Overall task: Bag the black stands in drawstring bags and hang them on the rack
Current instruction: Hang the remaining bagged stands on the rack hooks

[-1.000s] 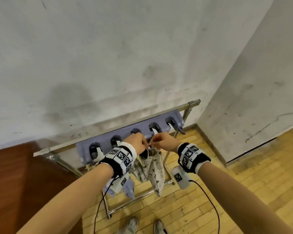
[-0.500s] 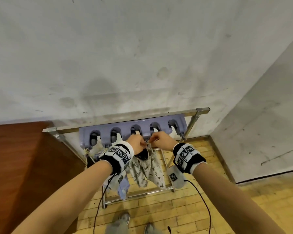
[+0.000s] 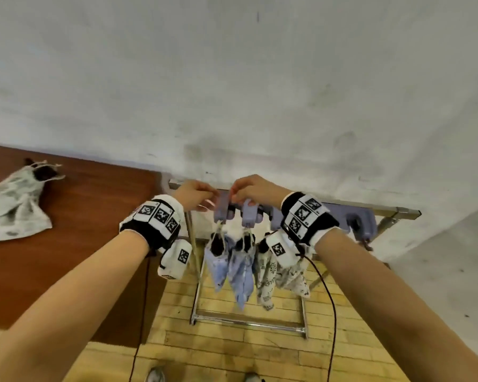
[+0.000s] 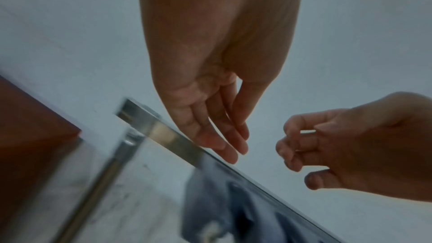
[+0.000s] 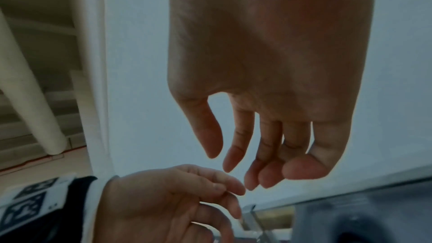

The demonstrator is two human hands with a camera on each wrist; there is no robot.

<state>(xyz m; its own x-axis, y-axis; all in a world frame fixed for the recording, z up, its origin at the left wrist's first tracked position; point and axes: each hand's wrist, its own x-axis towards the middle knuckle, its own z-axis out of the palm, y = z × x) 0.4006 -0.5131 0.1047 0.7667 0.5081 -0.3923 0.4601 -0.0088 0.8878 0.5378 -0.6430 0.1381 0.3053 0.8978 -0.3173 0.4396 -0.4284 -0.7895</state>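
Note:
Several drawstring bags hang from the purple hook strip (image 3: 340, 213) of the metal rack (image 3: 370, 206): a blue bag (image 3: 218, 263), a second blue bag (image 3: 243, 274) and a patterned white bag (image 3: 268, 279). Black stands (image 3: 217, 244) show in their mouths. My left hand (image 3: 211, 202) and right hand (image 3: 236, 193) hover close together just above the hooks (image 3: 222, 209). In the wrist views the left hand (image 4: 224, 136) has nearly straight fingers and the right hand (image 5: 257, 154) has loosely hanging fingers; both hold nothing. Another pale bag (image 3: 14, 205) lies on the brown table, a black stand (image 3: 43, 175) at its mouth.
The brown table (image 3: 80, 244) is to the left of the rack. A grey wall (image 3: 232, 92) stands right behind the rack, with a corner at the right. The rack's lower bar (image 3: 249, 323) rests on the yellow wooden floor. My feet (image 3: 155, 374) are below.
Both hands let go of the patterned bag's cord and rose a little above the hook strip. The head view swung left, bringing the table and the bag on it into sight.

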